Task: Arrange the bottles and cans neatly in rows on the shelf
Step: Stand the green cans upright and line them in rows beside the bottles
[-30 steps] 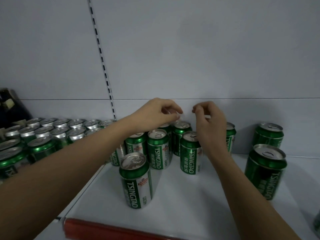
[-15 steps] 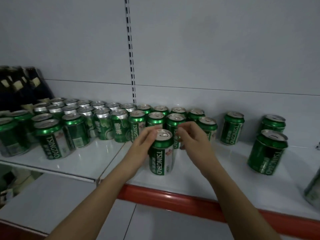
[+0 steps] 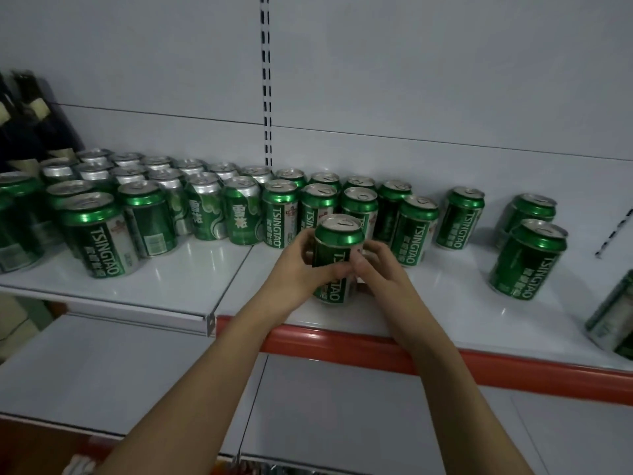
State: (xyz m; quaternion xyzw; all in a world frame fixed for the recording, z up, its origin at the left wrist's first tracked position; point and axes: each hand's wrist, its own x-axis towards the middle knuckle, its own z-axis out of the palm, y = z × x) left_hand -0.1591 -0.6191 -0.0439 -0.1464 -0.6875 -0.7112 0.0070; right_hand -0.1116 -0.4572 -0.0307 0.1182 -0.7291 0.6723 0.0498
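Both hands, left hand (image 3: pixel 301 265) and right hand (image 3: pixel 380 272), wrap one green aluminium Tsingtao can (image 3: pixel 337 258) standing near the white shelf's (image 3: pixel 428 303) red front lip. Suggest: keep it upright, slide back, butt against the front can row (image 3: pixel 359 204), label forward.

The held can (image 3: pixel 337 255) stands upright on the shelf (image 3: pixel 445 303), near the shelf's front edge strip (image 3: pixel 342 341). The left hand (image 3: pixel 301 269) lies against its left side and the right hand (image 3: pixel 380 272) against its right. Behind the held can, rows of cans (image 3: pixel 318 197) run along the back panel (image 3: pixel 411 97). Left of it, a larger block of cans (image 3: pixel 144 193) fills the neighbouring shelf board (image 3: pixel 154 286), with dark bottles (image 3: pixel 30 111) behind that block. Right of the held can, a single can (image 3: pixel 459 217) stands apart, a pair of cans (image 3: pixel 527 248) stands farther right, and another can (image 3: pixel 613 317) sits at the frame's right edge.
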